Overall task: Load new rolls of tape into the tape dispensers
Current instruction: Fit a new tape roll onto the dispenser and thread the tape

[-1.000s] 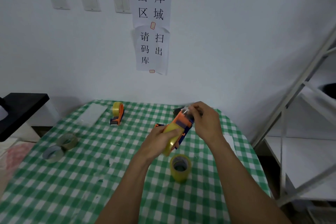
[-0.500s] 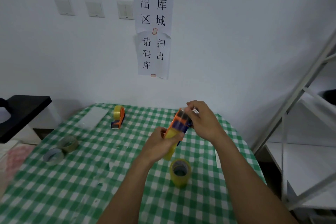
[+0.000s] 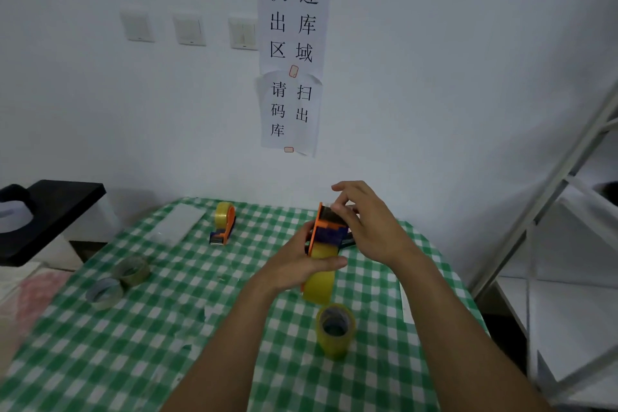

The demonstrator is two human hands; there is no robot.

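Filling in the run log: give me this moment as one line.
left hand: grips orange dispenser, yellow roll mounted | right hand: pinches dispenser's top end | table: spare yellow roll near, second dispenser far, two rolls left

The table (image 3: 133, 344) wears a green-and-white check cloth. The raised dispenser (image 3: 329, 231) is orange with a dark blue block, and its tape roll (image 3: 319, 284) is translucent yellow. The far dispenser (image 3: 224, 224) is orange too, with a pale yellow roll. The loose roll (image 3: 335, 331) is yellow. At the left lie an olive roll (image 3: 132, 271) and a grey roll (image 3: 103, 293). The wall sheets (image 3: 292, 17) are white with black characters and reddish tabs.
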